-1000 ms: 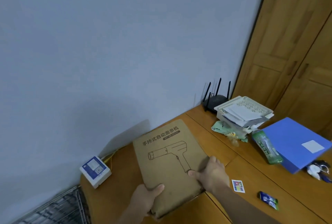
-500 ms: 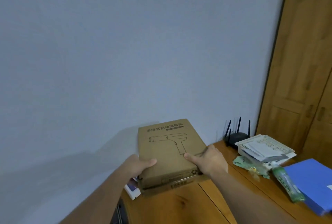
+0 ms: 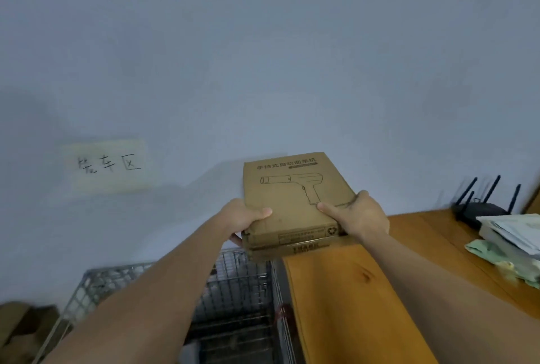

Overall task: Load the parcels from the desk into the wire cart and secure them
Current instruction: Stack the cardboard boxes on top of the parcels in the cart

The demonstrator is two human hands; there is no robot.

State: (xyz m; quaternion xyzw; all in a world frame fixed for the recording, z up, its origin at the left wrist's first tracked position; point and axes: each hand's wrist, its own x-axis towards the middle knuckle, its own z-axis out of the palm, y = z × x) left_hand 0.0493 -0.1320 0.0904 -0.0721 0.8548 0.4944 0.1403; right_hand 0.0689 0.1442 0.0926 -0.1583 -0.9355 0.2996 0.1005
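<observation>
I held the flat cardboard parcel [image 3: 295, 203] in the air with both hands. My left hand [image 3: 244, 217] gripped its left edge and my right hand [image 3: 361, 216] gripped its right edge, thumbs on top. The parcel was above the wire cart [image 3: 239, 299], just beside the left end of the wooden bench [image 3: 350, 290].
</observation>
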